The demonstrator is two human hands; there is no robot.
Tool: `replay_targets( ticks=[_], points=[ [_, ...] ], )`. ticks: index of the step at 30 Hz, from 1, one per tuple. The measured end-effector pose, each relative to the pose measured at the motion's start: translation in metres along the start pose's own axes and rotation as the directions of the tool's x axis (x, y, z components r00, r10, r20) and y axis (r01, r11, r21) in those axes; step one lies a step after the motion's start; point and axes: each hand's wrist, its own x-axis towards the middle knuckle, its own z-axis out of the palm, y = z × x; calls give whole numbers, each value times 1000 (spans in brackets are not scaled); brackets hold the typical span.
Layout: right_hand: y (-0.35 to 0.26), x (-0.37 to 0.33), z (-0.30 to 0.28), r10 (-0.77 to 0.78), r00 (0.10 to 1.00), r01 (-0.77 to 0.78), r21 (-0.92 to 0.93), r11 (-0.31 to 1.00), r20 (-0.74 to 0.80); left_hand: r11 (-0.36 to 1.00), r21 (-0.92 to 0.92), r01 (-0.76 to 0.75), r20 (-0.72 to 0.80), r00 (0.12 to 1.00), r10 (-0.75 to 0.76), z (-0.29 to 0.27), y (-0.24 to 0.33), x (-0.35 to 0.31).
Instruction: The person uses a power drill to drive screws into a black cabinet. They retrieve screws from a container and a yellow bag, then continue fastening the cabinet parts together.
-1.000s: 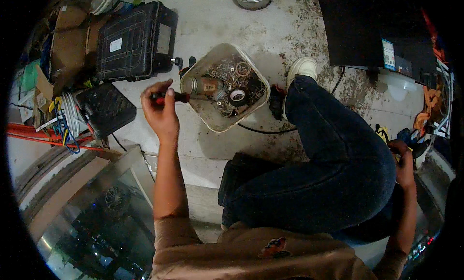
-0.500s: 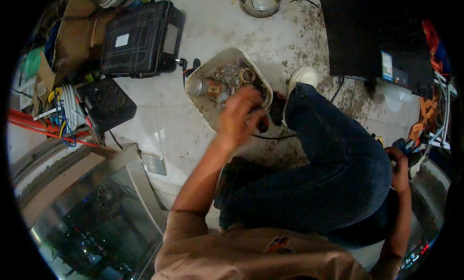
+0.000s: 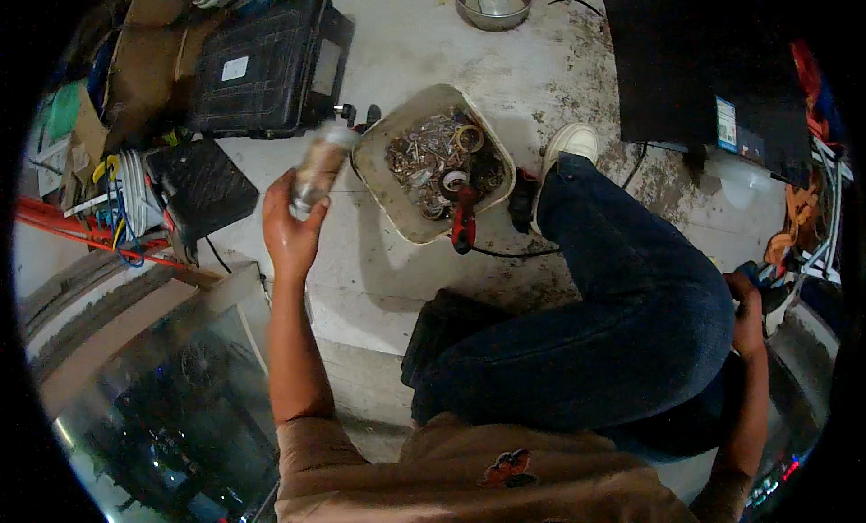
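My left hand (image 3: 290,227) is raised to the left of a white tray (image 3: 383,194) and grips a tan cylindrical can (image 3: 317,166), which is blurred. Washers, rings and other small metal parts fill the tray. A red-handled tool (image 3: 463,222) lies across its near rim. My right hand (image 3: 745,305) rests far right beside my bent knee in blue jeans (image 3: 631,324), next to dark objects; what it touches is unclear.
A large black case (image 3: 262,63) and a smaller black box (image 3: 203,187) lie left of the tray. A metal bowl (image 3: 493,1) sits at the top, a dark cabinet (image 3: 686,63) top right. Cables (image 3: 117,203) and a glass tank (image 3: 153,406) are on the left.
My left hand held the red-handled tool beside the tray, then reached over the tray. Now the tool lies on the tray's rim and the hand holds the can up to the left.
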Motion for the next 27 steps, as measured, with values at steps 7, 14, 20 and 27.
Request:
replay_targets(
  ticks=[7,14,20,27],
  points=[
    [-9,4,3,-3,999,1,38,999,34,806,80,586,58,804,-591,103,-141,-105],
    [-4,6,0,41,993,-49,78,996,107,820,416,394,224,829,-512,116,-132,-103],
    [13,2,13,-9,999,14,125,992,-40,921,291,258,32,960,-279,98,-99,-84],
    [16,7,5,-35,997,28,104,994,70,974,-227,22,-7,1000,-24,74,45,-1]
  ],
)
